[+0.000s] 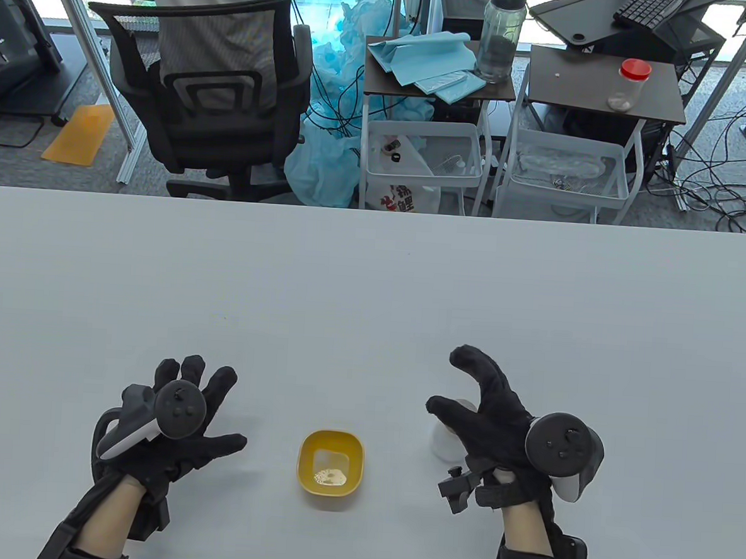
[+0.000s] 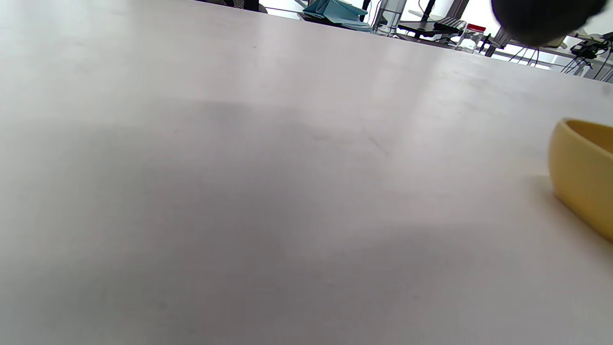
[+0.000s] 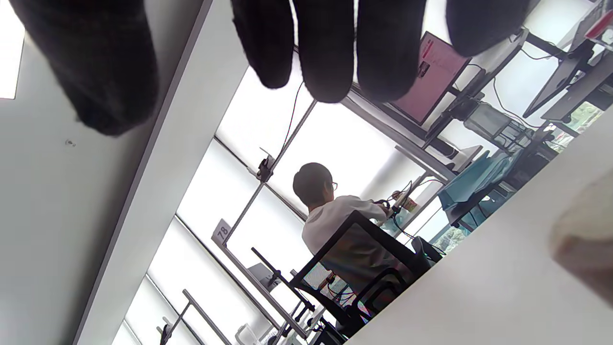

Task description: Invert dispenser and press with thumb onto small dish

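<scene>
Most of the white dispenser (image 1: 447, 437) is hidden: in the table view only a pale rounded part shows beneath the right hand (image 1: 497, 426), standing on the worktop (image 1: 372, 292) just right of the yellow dish (image 1: 330, 461). The right hand arches above it with fingers (image 1: 469, 360) spread apart, and whether the palm touches it cannot be told. In the right wrist view the dispenser is only a blurred pale shape (image 3: 586, 239) cut off at the right edge, while the dark fingertips (image 3: 325, 52) hang in from the top, separated and holding nothing.

The left hand (image 1: 174, 425) rests palm down to the left of the dish, well apart from it, fingers (image 1: 190, 369) splayed and empty. The left wrist view catches just one dark fingertip (image 2: 541, 21) at the top corner and a cropped slice of the dish's outer wall (image 2: 579, 172) at the right edge.

Inside the dish lies a small pale patch (its substance is too small to make out).

The worktop is a plain light grey with rounded far corners. Beyond it stand a black mesh office chair (image 1: 213, 99), crumpled blue plastic sheeting (image 1: 338, 126), and two small side tables over white wire baskets; one carries folded blue cloth (image 1: 424, 58) and a clear water bottle (image 1: 500, 38), the other a red-lidded jar (image 1: 628, 85). Cables trail across the carpet at right.
</scene>
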Available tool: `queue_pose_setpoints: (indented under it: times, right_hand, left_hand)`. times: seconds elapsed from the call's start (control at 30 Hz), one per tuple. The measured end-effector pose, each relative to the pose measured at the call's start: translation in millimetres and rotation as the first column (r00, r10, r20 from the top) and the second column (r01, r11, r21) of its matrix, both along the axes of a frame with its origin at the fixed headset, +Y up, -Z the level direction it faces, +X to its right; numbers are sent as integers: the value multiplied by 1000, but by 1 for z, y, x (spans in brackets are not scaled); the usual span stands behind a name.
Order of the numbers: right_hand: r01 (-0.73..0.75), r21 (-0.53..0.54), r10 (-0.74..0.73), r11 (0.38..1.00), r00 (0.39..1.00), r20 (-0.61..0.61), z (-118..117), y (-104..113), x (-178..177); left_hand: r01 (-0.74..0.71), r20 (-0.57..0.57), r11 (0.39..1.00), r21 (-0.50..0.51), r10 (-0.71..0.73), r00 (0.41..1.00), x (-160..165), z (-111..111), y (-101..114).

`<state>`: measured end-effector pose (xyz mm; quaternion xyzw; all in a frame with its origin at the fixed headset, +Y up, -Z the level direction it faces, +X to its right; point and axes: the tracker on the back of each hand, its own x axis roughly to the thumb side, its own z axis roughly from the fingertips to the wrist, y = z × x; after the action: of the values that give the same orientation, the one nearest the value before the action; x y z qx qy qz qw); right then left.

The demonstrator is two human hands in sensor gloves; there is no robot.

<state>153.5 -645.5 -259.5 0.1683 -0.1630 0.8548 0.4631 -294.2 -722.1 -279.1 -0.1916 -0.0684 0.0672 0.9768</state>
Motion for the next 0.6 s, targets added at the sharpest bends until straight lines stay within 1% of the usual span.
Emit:
queue_pose_setpoints:
  times: [0.07, 0.13, 0.27, 0.37, 0.43, 0.5, 0.53, 0.6]
  right_hand:
    - [-107, 10, 107, 994, 994, 8, 4, 14, -7]
    - [-251, 31, 251, 968, 968, 16, 8, 27, -15]
    - [-399, 39, 398, 916, 917, 18, 14, 40, -30]
    - [-455, 54, 453, 889, 891, 34, 20, 42, -39]
    - [-507, 53, 504, 861, 862, 59, 24, 41, -44]
    - [-571, 42, 566, 820, 820, 85, 27, 36, -49]
    - [-612, 19, 606, 791, 787, 118, 28, 33, -52]
    - [-673, -19, 669, 739, 731, 135, 28, 26, -55]
  left_hand:
    - [-1, 2, 1000, 4, 1, 1000, 0, 1, 0]
    - [0, 3, 1000, 9, 0, 1000, 0, 2, 1]
    - [-8, 2, 1000, 17, 8, 1000, -1, 2, 1]
    - [-9, 2, 1000, 21, 9, 1000, -2, 3, 1]
    - [-15, 6, 1000, 18, 15, 1000, -2, 3, 1]
    - [-21, 9, 1000, 21, 21, 1000, -2, 3, 1]
    - [-17, 9, 1000, 21, 17, 1000, -2, 3, 1]
    - [-15, 10, 1000, 23, 14, 1000, -2, 3, 2]
